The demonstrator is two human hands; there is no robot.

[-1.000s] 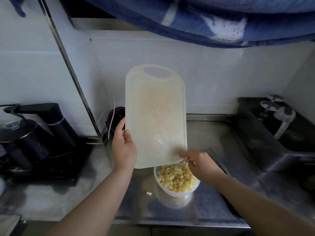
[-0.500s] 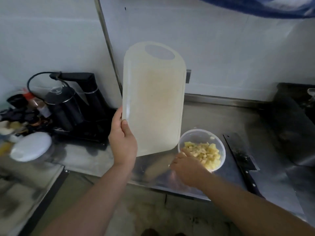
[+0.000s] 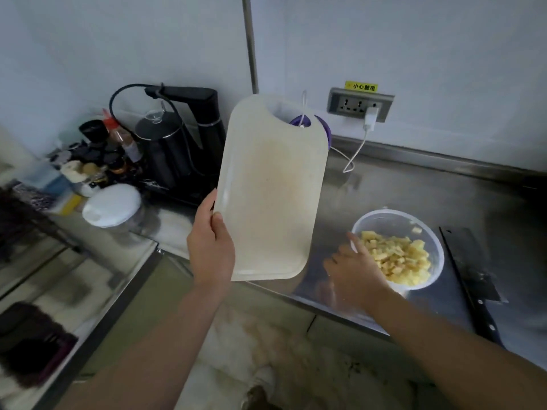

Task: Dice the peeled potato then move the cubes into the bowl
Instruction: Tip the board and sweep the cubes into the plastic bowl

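My left hand (image 3: 210, 250) grips the left edge of a bare white cutting board (image 3: 270, 190), held upright and tilted above the steel counter. To its right stands a clear plastic bowl (image 3: 384, 216) holding a heap of yellow potato cubes (image 3: 398, 260). One loose cube (image 3: 416, 230) clings to the bowl's inner wall. My right hand (image 3: 353, 267) rests at the bowl's left rim, fingers curled; whether it holds a cube is hidden by blur. A black cleaver (image 3: 473, 267) lies flat on the counter right of the bowl.
A black kettle and water dispenser (image 3: 180, 143) stand at the back left beside spice jars (image 3: 112, 143) and a white-lidded container (image 3: 112, 205). A wall socket (image 3: 359, 105) holds a white charger with a trailing cable. The counter's front edge (image 3: 340, 313) runs under my right wrist.
The cutting board has swung left, away from above the bowl. My right hand dropped from the board's lower corner to the bowl's left rim. The view tilted down and left.
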